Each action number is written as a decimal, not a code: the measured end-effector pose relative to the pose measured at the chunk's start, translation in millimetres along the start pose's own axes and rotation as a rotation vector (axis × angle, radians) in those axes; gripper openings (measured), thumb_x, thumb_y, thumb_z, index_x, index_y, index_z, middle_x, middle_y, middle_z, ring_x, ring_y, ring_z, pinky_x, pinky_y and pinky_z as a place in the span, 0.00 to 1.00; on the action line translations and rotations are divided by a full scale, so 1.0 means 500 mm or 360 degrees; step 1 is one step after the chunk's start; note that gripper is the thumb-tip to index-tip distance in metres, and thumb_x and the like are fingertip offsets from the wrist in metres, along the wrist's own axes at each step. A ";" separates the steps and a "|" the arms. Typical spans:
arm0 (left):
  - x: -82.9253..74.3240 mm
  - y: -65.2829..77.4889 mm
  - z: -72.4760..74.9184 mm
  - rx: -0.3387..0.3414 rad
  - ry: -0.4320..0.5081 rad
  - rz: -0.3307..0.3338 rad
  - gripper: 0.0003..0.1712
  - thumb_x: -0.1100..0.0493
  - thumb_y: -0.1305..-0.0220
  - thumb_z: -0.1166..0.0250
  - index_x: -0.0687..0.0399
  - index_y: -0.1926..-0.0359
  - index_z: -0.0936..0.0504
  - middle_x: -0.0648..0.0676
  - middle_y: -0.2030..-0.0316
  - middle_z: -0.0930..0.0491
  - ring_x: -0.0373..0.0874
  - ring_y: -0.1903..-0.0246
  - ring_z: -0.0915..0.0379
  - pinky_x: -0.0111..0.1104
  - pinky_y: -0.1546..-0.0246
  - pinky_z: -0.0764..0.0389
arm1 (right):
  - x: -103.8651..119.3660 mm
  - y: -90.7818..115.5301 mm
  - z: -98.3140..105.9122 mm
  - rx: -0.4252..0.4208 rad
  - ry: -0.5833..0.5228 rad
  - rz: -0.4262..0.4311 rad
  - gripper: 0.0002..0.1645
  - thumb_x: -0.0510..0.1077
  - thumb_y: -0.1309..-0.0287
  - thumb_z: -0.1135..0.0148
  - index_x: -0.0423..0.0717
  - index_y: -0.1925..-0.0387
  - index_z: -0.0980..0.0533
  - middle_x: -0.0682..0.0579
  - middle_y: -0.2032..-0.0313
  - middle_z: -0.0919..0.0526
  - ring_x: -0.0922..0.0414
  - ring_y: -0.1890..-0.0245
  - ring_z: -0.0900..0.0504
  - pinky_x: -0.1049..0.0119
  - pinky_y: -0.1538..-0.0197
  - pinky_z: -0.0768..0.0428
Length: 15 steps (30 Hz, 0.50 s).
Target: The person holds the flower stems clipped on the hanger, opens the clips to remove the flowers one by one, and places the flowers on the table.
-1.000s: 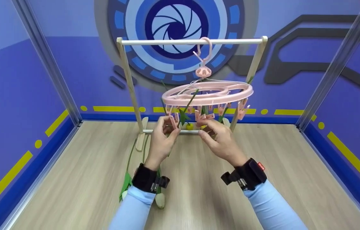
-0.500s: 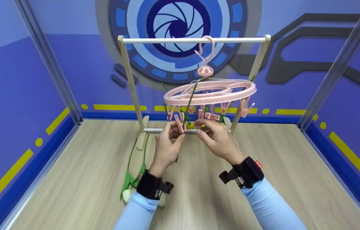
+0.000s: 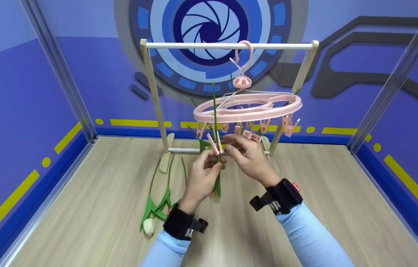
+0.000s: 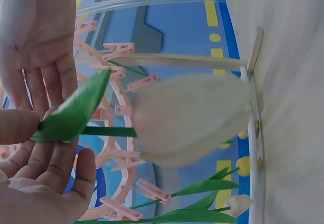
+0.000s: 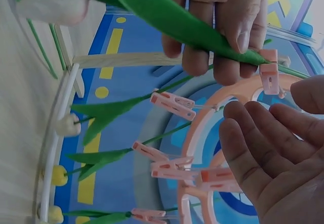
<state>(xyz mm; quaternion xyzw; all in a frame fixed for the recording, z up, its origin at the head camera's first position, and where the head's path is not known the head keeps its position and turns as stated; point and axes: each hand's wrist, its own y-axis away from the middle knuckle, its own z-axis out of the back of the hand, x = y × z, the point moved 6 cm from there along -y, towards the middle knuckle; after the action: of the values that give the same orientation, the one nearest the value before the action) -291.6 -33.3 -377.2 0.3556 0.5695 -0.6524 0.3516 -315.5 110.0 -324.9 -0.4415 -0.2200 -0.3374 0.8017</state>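
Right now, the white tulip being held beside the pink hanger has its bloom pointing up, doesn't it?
Not quite: the bloom of the white tulip points down, its stem running upward, as the head view shows. It is indeed being held beside the pink hanger.

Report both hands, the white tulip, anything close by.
Left hand grips white tulip, upside down. Right hand holding nothing, beside pink clip at tulip's stem. Other clipped tulips hang nearby.
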 end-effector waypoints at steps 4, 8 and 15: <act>-0.001 0.004 -0.008 0.0031 0.0035 0.0006 0.12 0.72 0.27 0.42 0.67 0.46 0.23 0.65 0.57 0.15 0.56 0.58 0.16 0.37 0.54 0.18 | -0.006 -0.010 -0.008 0.0053 -0.0189 -0.0117 0.19 0.34 0.23 0.49 0.32 0.37 0.25 0.37 0.45 0.17 0.46 0.50 0.15 0.61 0.50 0.16; -0.003 0.008 -0.017 0.0073 0.0060 0.0010 0.12 0.73 0.27 0.44 0.67 0.46 0.23 0.65 0.58 0.15 0.56 0.58 0.16 0.35 0.54 0.19 | -0.017 -0.016 -0.012 0.0089 -0.0410 -0.0251 0.24 0.35 0.22 0.51 0.30 0.31 0.32 0.33 0.41 0.20 0.43 0.45 0.17 0.60 0.46 0.16; -0.009 0.012 -0.024 0.0167 0.0161 0.0021 0.14 0.75 0.27 0.48 0.68 0.45 0.23 0.66 0.59 0.15 0.57 0.59 0.15 0.34 0.53 0.18 | -0.027 -0.015 -0.005 0.0145 -0.0697 -0.0350 0.27 0.36 0.21 0.54 0.29 0.28 0.36 0.34 0.39 0.21 0.56 0.48 0.16 0.62 0.44 0.17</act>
<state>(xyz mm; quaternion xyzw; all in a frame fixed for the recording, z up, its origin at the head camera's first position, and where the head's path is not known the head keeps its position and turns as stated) -283.3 -21.7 -377.8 0.4099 0.5493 -0.6601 0.3075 -330.2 109.7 -330.8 -0.4410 -0.4503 -0.3086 0.7124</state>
